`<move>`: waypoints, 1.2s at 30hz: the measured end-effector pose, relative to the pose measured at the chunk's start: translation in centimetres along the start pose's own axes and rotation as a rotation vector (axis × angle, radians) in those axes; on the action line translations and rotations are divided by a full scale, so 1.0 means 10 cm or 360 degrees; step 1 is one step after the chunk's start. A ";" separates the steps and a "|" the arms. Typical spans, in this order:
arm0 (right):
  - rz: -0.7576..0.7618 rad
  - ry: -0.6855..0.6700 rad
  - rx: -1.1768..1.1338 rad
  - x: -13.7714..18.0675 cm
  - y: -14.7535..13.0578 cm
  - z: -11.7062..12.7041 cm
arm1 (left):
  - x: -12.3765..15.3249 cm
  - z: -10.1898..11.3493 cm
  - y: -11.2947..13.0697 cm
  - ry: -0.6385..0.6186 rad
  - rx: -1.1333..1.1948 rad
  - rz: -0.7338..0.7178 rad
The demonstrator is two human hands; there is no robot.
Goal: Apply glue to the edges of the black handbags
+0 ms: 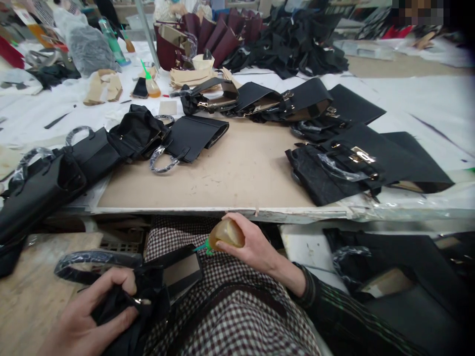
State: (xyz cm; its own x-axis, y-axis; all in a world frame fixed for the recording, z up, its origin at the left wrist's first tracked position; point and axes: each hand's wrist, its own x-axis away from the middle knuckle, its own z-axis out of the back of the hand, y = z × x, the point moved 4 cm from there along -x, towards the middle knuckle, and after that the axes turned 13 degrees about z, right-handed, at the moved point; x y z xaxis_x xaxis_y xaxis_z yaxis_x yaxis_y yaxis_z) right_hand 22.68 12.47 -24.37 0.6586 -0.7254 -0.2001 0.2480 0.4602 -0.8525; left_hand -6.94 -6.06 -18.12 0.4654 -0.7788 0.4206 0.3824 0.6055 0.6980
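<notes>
My left hand [100, 311] grips a black handbag [156, 287] by its dark lining, thumb and forefinger closed near a small shiny metal piece. The bag lies over my lap, its plastic-wrapped handle [98, 262] to the left and a beige inner panel [181, 269] showing at its open edge. In my right hand [252, 244] is a squeeze bottle [228, 233] of amber liquid, tipped on its side. Its green nozzle [202, 246] points left, right by the edge of the beige panel; whether it touches I cannot tell.
Black handbags [193, 136] lie along the table [256, 168], with more at the right [352, 158] and lower right [401, 267]. Farther back are another glue-type bottle [152, 86], a phone-like dark slab [140, 88], maroon bag pieces [215, 37] and a black fabric heap [289, 44].
</notes>
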 end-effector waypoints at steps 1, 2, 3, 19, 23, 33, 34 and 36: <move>0.0061 -0.0015 0.0004 -0.03 -0.01 -0.03 | 0.02 -0.01 -0.02 -0.0018 -0.0038 -0.0030; 0.0123 -0.0028 0.0011 -0.06 -0.02 -0.05 | 0.02 -0.02 -0.05 -0.0045 -0.0082 -0.0070; 0.0182 -0.0044 0.0026 -0.09 -0.02 -0.07 | 0.03 -0.03 -0.07 -0.0079 -0.0128 -0.0115; 0.0265 -0.0241 0.0145 -0.12 -0.03 -0.11 | 0.11 -0.19 -0.11 -0.0238 -0.0420 -0.0557; 0.0110 -0.0288 0.0087 -0.16 0.00 -0.10 | 0.14 -0.23 -0.10 -0.0242 -0.0489 -0.0587; 0.0069 -0.0218 0.0009 -0.06 0.08 -0.12 | 0.16 -0.24 -0.06 -0.0210 -0.0454 -0.0614; 0.0095 -0.0189 0.0017 -0.05 0.08 -0.12 | 0.16 -0.24 -0.06 -0.0204 -0.0451 -0.0615; 0.0134 -0.0200 0.0034 -0.05 0.07 -0.14 | 0.16 -0.24 -0.06 -0.0188 -0.0441 -0.0620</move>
State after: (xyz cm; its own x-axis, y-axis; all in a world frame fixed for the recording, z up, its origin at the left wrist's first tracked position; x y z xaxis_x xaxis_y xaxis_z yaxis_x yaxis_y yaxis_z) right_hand 21.55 12.42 -25.50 0.7611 -0.6146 -0.2072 0.2025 0.5287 -0.8243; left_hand -4.55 -7.29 -19.29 0.1578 -0.9595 0.2333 0.7154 0.2739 0.6428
